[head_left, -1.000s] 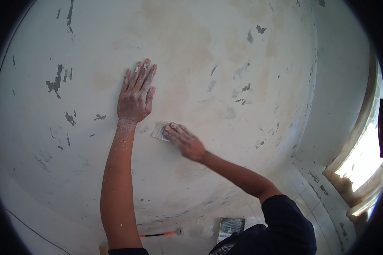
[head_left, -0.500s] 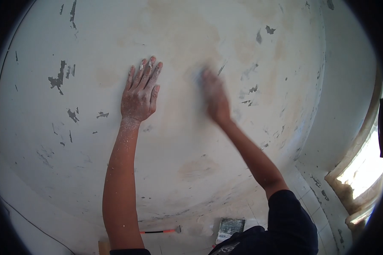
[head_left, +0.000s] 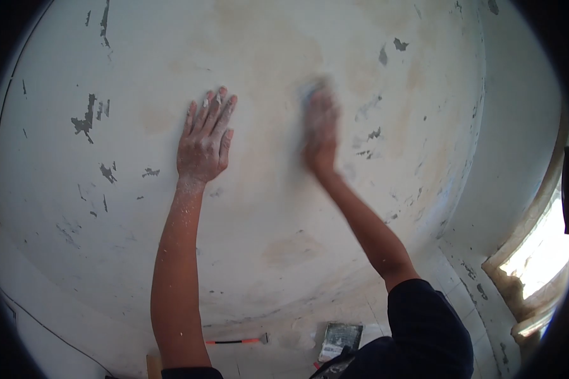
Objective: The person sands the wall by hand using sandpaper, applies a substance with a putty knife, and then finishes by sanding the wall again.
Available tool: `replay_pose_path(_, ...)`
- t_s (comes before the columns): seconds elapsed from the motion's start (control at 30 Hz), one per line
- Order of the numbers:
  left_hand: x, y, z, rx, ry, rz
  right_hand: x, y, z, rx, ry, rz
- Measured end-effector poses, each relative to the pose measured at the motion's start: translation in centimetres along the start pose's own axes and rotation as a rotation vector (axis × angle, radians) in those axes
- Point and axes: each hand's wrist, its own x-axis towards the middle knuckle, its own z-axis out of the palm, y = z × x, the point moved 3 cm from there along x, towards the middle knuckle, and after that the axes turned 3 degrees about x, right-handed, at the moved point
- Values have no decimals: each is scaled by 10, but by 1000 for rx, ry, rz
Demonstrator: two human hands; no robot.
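Observation:
My left hand [head_left: 202,148] lies flat on the white wall [head_left: 259,208], its fingers slightly spread and dusted with white powder. To the right of it, my right hand [head_left: 321,126] is at the wall too, smeared by motion. A faint bluish edge shows beside its fingertips, but whether it is something held under the palm I cannot make out. Around both hands the wall has tan smudges, and grey patches [head_left: 85,118] where the coating has come off.
On the floor below lie a scraper with an orange and black handle [head_left: 237,342] and a rectangular dark-and-white object [head_left: 340,341]. A bright window [head_left: 540,249] is at the right. A thin dark cable [head_left: 50,335] runs along the left.
My right hand has moved a little up along the wall and turned more upright. My left hand stays flat in nearly the same place.

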Motion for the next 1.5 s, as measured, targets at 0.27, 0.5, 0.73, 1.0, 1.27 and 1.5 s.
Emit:
replay_pose_path(0.27, -2, 1, 0, 20, -4, 2, -248, -153, -32, 254, -987, -275)
replay_pose_path(0.5, -1, 0, 0, 25, 9, 19, -263, -144, -112, 529, -578, 689)
replay_pose_path(0.73, -1, 5, 0, 8, 8, 15, -315, -113, -202, 415, -453, 1212)
replay_pose_path(1.0, -14, 92, 27, -137, -63, 38, -321, -86, -305, 263, -276, 1238)
replay_pose_path(1.27, -31, 171, 58, -154, -167, 89, -366, -100, -369, 114, -212, 1271)
replay_pose_path(1.5, -44, 206, 68, -264, -197, 168, -396, -109, -405, 50, -189, 1299)
